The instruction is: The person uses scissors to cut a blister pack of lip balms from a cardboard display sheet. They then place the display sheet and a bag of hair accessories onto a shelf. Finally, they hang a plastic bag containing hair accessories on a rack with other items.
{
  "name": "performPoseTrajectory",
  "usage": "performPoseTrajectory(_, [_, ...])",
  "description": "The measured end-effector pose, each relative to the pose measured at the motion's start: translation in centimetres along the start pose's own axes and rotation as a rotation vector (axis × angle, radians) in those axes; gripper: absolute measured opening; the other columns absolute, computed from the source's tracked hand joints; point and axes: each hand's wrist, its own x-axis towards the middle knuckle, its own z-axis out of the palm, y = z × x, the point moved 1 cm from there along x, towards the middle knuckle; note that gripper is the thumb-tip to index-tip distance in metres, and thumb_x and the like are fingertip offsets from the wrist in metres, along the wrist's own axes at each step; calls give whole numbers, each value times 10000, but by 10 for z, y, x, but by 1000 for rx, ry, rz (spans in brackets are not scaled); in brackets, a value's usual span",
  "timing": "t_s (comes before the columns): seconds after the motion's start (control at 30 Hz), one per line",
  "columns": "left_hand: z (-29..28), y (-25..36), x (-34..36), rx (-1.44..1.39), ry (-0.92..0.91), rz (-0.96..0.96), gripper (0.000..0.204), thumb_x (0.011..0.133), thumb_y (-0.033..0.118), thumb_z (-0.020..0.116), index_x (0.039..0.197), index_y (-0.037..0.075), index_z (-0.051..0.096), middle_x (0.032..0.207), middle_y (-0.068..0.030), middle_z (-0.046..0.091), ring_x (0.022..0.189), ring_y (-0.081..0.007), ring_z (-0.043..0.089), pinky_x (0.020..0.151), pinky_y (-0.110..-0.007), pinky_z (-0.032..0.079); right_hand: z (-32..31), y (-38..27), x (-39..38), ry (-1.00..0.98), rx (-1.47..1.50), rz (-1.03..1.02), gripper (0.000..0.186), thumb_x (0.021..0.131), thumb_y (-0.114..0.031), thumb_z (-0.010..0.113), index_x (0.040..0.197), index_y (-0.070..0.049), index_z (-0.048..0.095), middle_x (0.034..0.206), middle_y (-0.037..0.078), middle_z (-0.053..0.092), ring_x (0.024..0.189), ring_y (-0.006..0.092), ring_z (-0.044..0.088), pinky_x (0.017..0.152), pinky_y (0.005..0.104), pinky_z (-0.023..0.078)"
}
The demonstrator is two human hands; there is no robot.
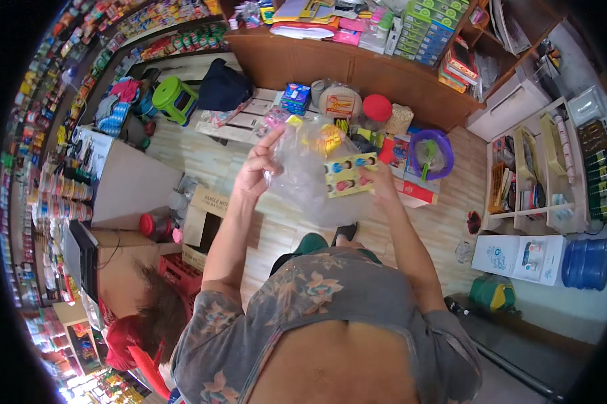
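Note:
My left hand (255,170) is raised at the middle of the view, its fingers closed on the edge of a clear plastic bag (302,185). The bag hangs loose between my two hands, and some yellow and red print shows at its upper part, though I cannot tell whether that is on the bag or behind it. In my right hand (383,184) is a flat yellow card (340,180) with small blue and red figures on it, gripped at its right edge. The card overlaps the right side of the bag; whether it touches the bag cannot be made out.
Ahead stands a low slatted bench (239,121) with blue packs (295,98) and a red-lidded jar (377,109). A purple basin (445,158) is right of it. Left are a green stool (174,101) and cardboard box (199,219); a person in red (125,343) is at lower left.

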Motion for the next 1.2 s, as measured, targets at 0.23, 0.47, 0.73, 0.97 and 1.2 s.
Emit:
performPoseTrajectory(0.23, [-40, -72, 127, 512, 201, -121, 574, 686, -41, 561, 1246, 44, 469, 1082, -51, 552, 636, -80, 503, 591, -217, 423, -103, -27, 91, 135, -301, -45, 174, 746, -81, 671, 892, 7, 634, 808, 55, 658, 696, 109, 604, 626, 264, 475])
performPoseTrajectory(0.47, [-116, -241, 266, 1105, 284, -245, 349, 693, 60, 639, 1029, 22, 552, 727, -84, 581, 624, -177, 564, 579, -325, 464, -174, 25, 176, 371, -580, -138, 188, 721, -115, 678, 859, 0, 621, 779, 112, 640, 697, 171, 607, 619, 311, 458])
performPoseTrajectory(0.73, [-128, -324, 348, 1644, 335, -100, 321, 656, 19, 619, 961, 63, 529, 1103, -188, 510, 1012, -363, 490, 788, -413, 418, -205, 127, 200, 677, -310, -4, 211, 693, -39, 642, 881, 11, 561, 784, 111, 614, 718, 190, 575, 654, 335, 452])
performPoseTrajectory(0.97, [-74, -321, 394, 1637, -694, 322, 442, 568, 154, 676, 983, 97, 535, 1299, -201, 352, 1251, -431, 278, 943, -613, 276, -204, 162, 198, 839, -47, 103, 161, 701, -17, 614, 844, 0, 544, 740, 50, 585, 642, 117, 516, 575, 283, 431])
performPoseTrajectory(1.2, [-116, -350, 416, 2174, -856, -337, 461, 740, 36, 526, 1198, 42, 477, 1409, -197, 240, 1136, -395, 470, 875, -465, 462, -161, 149, 192, 954, -258, 155, 264, 826, -133, 610, 1021, 6, 500, 789, 106, 610, 703, 170, 565, 639, 316, 456])
